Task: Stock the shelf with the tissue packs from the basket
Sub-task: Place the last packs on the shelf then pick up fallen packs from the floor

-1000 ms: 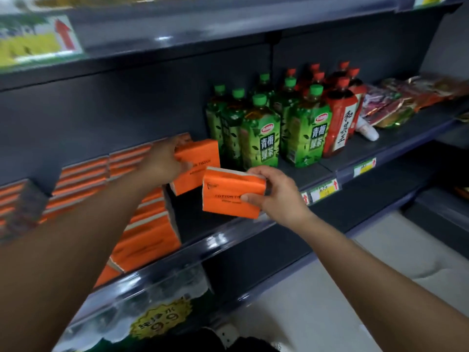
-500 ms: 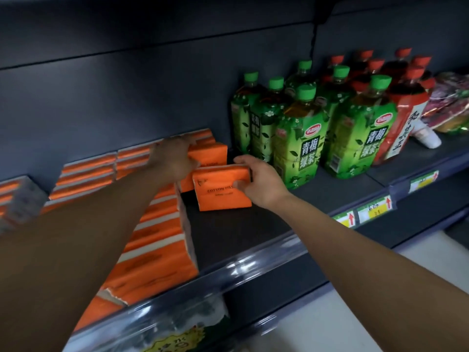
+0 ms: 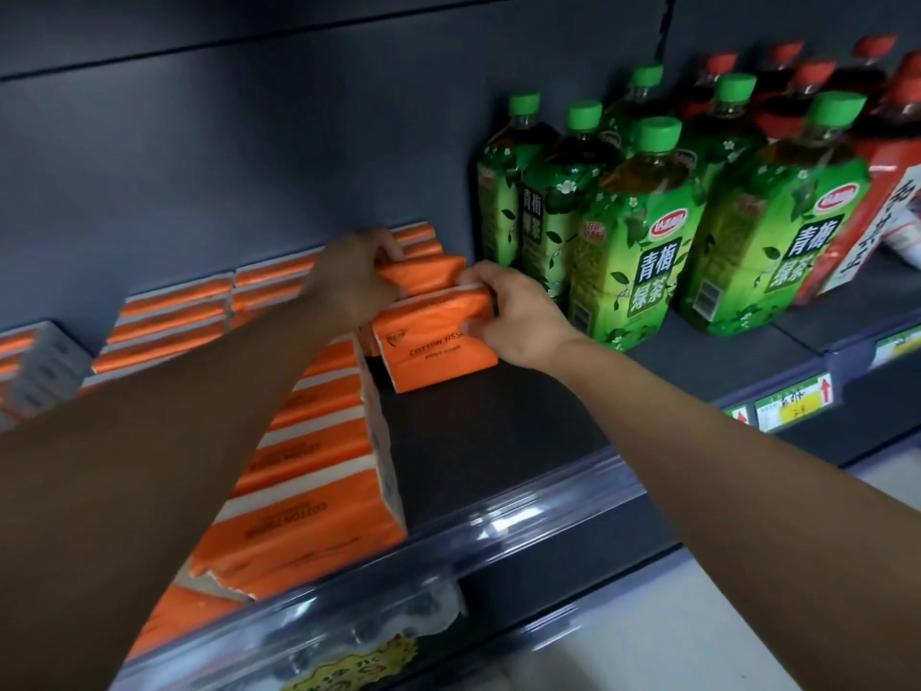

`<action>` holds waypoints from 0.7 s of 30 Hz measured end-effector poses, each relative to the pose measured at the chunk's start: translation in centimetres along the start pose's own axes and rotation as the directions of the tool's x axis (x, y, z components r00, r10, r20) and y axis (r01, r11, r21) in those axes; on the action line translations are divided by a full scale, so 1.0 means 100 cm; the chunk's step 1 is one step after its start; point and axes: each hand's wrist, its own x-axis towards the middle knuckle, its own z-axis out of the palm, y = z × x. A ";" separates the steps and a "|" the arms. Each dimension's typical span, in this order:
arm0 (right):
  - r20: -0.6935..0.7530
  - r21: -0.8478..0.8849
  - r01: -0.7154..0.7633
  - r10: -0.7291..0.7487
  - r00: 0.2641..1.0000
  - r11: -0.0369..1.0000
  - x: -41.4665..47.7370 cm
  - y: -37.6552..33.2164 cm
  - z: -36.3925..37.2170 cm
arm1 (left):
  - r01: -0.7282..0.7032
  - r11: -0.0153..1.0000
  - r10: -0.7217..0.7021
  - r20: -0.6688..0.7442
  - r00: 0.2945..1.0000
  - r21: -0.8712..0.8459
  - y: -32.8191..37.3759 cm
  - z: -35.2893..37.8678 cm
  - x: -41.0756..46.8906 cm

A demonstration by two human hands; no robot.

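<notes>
We can't see the basket anywhere. Our left arm (image 3: 164, 441) covers half the stacked packs (image 3: 319, 471), the red bottles (image 3: 892, 157) get chopped off at the right edge, and the price tag (image 3: 792, 401) is too blurry to read.

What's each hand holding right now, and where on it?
The right hand grips the front tissue pack by its right end. The left hand clasps the pack behind at its left end.

Shop aisle, dark grey metal shelf (image 3: 498, 431) with yellow price tags (image 3: 792, 408), rows of green-capped tea bottles (image 3: 643, 231), stacked orange tissue packs (image 3: 309, 471)
</notes>
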 end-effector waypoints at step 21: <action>-0.184 -0.099 -0.025 0.006 0.983 0.995 -0.002 -0.010 0.036 | 0.029 0.991 -0.034 0.044 0.998 0.128 -0.005 -0.013 -0.009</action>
